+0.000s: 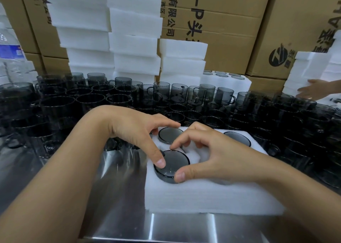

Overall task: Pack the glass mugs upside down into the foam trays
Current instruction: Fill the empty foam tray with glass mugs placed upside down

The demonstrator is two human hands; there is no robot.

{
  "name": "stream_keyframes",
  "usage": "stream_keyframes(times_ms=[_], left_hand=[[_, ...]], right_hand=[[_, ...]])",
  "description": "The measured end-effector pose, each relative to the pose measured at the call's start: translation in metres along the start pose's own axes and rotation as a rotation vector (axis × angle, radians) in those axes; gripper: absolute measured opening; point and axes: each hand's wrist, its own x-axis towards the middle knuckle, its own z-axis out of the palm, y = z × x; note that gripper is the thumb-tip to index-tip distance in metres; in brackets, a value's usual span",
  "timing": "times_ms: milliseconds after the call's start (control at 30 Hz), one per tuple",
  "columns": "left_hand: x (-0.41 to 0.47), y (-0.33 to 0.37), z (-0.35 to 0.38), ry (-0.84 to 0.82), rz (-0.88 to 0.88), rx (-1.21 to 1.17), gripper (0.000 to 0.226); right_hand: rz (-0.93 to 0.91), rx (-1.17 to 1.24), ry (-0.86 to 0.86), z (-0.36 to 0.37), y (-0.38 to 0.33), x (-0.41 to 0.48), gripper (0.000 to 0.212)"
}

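- Seating step: the near mug (172, 166), inverted, sits in the foam tray's (203, 196) front-left pocket.
- Right hand (212, 150) pinches its base; left hand (132, 128), spread, thumb-presses it.
- Next, probably: even downward pressure.

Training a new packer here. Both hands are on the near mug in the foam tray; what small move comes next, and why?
Probably press the near mug straight down. It sits base up in the foam tray, but its wall shows above the foam; the right hand pinches its base and the left hand rests its thumb on it.
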Motion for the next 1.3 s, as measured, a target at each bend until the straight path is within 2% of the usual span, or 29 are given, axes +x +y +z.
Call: stream_keyframes(times_ms=[100, 200, 233, 300, 333, 400, 467, 567, 733, 1000, 1167, 1300], left_hand=[[0.002, 0.001, 0.001, 0.085, 0.021, -0.057, 0.109], [0.008, 0.001, 0.003, 0.180, 0.034, -0.120, 0.094], [0.009, 0.002, 0.004, 0.216, 0.037, -0.135, 0.090], [0.012, 0.005, 0.005, 0.287, 0.054, -0.172, 0.089], [0.013, 0.006, 0.005, 0.325, 0.073, -0.197, 0.088], [0.017, 0.008, 0.006, 0.429, 0.125, -0.251, 0.076], [0.027, 0.011, 0.011, 0.573, 0.184, -0.300, 0.055], [0.044, 0.018, 0.022, 0.753, 0.270, -0.333, 0.032], [0.060, 0.024, 0.033, 0.934, 0.352, -0.458, 0.025], [0.065, 0.022, 0.037, 0.934, 0.386, -0.494, 0.023], [0.066, 0.022, 0.038, 0.885, 0.378, -0.529, 0.022], [0.066, 0.024, 0.036, 0.781, 0.302, -0.563, 0.017]], right_hand=[[-0.002, -0.008, -0.006, 0.001, -0.002, 0.000, 0.055], [-0.037, 0.053, -0.009, -0.015, -0.007, -0.003, 0.044], [-0.023, 0.109, 0.057, -0.028, -0.008, -0.005, 0.039], [0.061, 0.154, 0.309, -0.057, 0.001, -0.009, 0.039], [0.130, 0.079, 0.457, -0.070, 0.009, -0.011, 0.041], [0.360, -0.348, 0.645, -0.094, 0.031, -0.008, 0.039], [0.577, -0.790, 0.597, -0.107, 0.050, -0.002, 0.051], [0.722, -1.027, 0.482, -0.114, 0.065, 0.006, 0.048], [0.787, -1.108, 0.431, -0.115, 0.075, 0.014, 0.034], [0.883, -1.142, 0.386, -0.109, 0.078, 0.018, 0.033], [0.797, -1.087, 0.399, -0.108, 0.078, 0.015, 0.024], [0.431, -0.855, 0.620, -0.098, 0.062, 0.013, 0.015]])
